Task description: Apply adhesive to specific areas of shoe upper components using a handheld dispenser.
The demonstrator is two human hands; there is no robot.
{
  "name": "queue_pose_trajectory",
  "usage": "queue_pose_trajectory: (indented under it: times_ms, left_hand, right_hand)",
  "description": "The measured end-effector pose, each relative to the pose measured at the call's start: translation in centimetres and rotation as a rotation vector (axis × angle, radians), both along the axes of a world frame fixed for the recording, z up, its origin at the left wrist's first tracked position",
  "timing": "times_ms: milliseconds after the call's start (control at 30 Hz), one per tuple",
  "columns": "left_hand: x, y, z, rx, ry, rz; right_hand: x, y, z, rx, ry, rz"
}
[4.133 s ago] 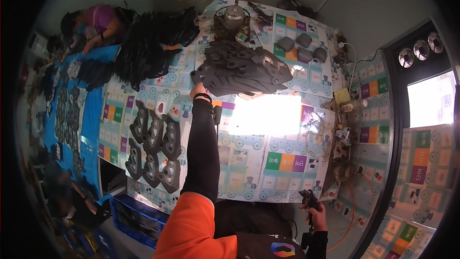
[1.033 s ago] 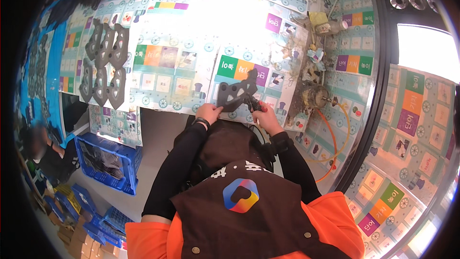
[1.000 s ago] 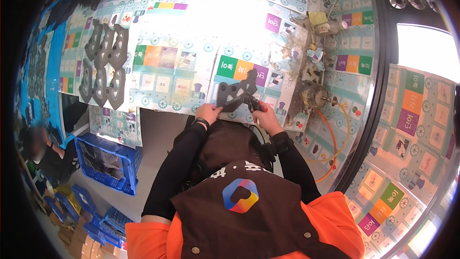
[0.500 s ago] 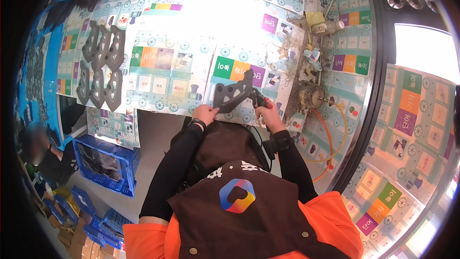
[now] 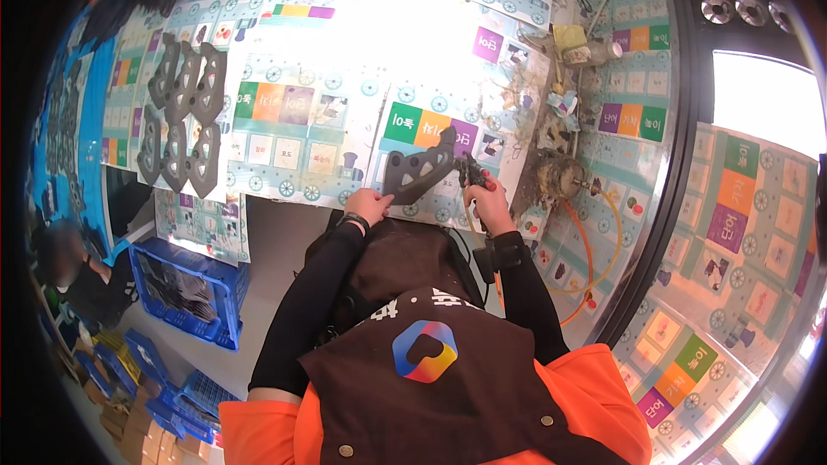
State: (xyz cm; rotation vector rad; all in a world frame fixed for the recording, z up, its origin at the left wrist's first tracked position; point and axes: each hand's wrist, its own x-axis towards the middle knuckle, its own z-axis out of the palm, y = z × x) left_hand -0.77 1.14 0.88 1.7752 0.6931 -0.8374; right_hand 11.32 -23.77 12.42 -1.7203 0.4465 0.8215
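On the table [image 5: 293, 182], a grey piece [image 5: 408, 183] lies beyond the left hand [image 5: 368, 206], which seemingly pinches its corner, and beside the right hand [image 5: 489, 205], gripping a tool [image 5: 473, 173].

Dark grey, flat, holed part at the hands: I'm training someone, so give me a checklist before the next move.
1. Left hand on the dark grey, flat, holed part: ok, fingertips at its near left corner.
2. Black and red handheld tool in right hand: ok.
3. Tool clear of part: cannot tell, very close beside it.
4. Six similar grey parts set apart: ok, at left.
5. Bright glare off the part: ok, farther back.
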Motion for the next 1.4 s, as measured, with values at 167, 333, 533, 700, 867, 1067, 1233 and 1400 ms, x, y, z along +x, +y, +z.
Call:
queue_pose_trajectory:
  times_ms: [167,333,533,700,867,1067,1233,1400]
  left_hand:
    - [-0.1,0.0,-0.3,-0.019,0.008,0.009]
    - [0.2,0.0,-0.2,-0.008,0.005,-0.008]
    - [0.3,0.2,-0.2,-0.014,0.017,-0.022]
    - [0.3,0.3,-0.3,-0.017,0.034,-0.022]
    - [0.5,0.3,-0.1,-0.042,0.039,-0.014]
    - [0.4,0.3,-0.1,-0.048,0.065,0.022]
    - [0.4,0.3,-0.1,-0.031,0.047,-0.015]
    - [0.3,0.4,-0.3,-0.008,0.032,-0.031]
  right_hand:
    - [0.3,0.5,0.2,-0.035,0.012,0.025]
    - [0.3,0.3,-0.6,-0.017,0.02,0.071]
    - [0.3,0.6,-0.2,-0.033,0.062,0.125]
    - [-0.1,0.6,0.0,-0.042,0.1,0.162]
    - [-0.2,0.6,-0.7,0.004,0.04,0.152]
    - [0.2,1.6,0.1,0.027,0.062,0.16]
    - [0.2,1.9,0.1,-0.011,0.069,0.208]
    - [-0.3,2.3,-0.1,-0.009,0.059,0.226]
